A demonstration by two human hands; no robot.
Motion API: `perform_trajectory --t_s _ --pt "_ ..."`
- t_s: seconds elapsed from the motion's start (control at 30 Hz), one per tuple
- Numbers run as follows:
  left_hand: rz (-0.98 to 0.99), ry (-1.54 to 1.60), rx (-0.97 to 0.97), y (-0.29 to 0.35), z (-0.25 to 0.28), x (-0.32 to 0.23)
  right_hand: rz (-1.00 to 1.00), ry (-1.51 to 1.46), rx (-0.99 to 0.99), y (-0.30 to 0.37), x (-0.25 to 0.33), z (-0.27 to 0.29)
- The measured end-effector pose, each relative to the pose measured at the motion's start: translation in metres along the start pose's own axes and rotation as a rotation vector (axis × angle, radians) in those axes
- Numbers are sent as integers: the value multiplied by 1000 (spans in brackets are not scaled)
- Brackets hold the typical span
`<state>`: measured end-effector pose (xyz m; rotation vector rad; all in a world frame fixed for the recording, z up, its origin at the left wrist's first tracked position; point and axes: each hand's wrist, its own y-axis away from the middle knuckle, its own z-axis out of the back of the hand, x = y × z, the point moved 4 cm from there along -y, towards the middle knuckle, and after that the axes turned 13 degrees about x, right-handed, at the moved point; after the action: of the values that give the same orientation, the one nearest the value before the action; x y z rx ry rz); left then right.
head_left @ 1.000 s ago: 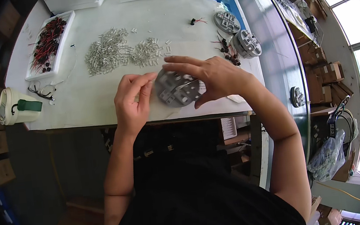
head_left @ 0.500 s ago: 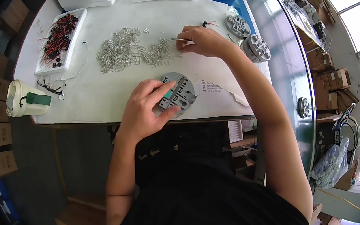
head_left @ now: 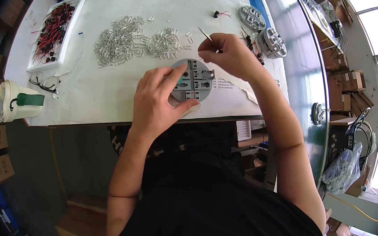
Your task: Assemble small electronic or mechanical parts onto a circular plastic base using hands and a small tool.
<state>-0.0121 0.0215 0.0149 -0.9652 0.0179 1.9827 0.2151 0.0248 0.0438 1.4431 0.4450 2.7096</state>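
Note:
My left hand (head_left: 156, 96) holds a round grey plastic fixture (head_left: 202, 85) against the table near its front edge. Its thumb lies along the near rim and the fingers reach over the left side, hiding that part. Slots and raised blocks cover the fixture's top. Just beyond and to the right, my right hand (head_left: 231, 55) is raised, its fingers closed round slim metal tweezers (head_left: 205, 34) whose tip points up and left. Whether the tweezers hold anything is too small to tell. Left of that hand lie heaps of small U-shaped metal clips (head_left: 119, 41), with several strays beside them.
A white tray (head_left: 76, 16) of red-wired black parts stands far left, near glasses (head_left: 47, 83) and a cream container (head_left: 4, 101). More grey fixtures (head_left: 273, 43) sit at the right, with loose wired parts (head_left: 251, 45) beside them. Torn paper (head_left: 246, 90) lies right of the held fixture.
My right hand has drawn back from the clips, toward me and rightward, with the tweezers turned more upright. The fixture has turned under my left hand. The whole view has shifted slightly.

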Motion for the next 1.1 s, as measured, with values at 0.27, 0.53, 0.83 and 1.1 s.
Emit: perform_trajectory --t_s 0.27,0.53,0.83,1.1 --pt "6 26 -11 1 0 3 -55 34 -89 3 10 -15" --pt "38 60 12 3 -1 3 -82 69 -53 -4 17 -16" --pt "43 68 18 1 -1 5 -68 155 -40 -7 16 -16" --pt "11 36 12 0 2 3 -128 132 57 -6 -3 -17"
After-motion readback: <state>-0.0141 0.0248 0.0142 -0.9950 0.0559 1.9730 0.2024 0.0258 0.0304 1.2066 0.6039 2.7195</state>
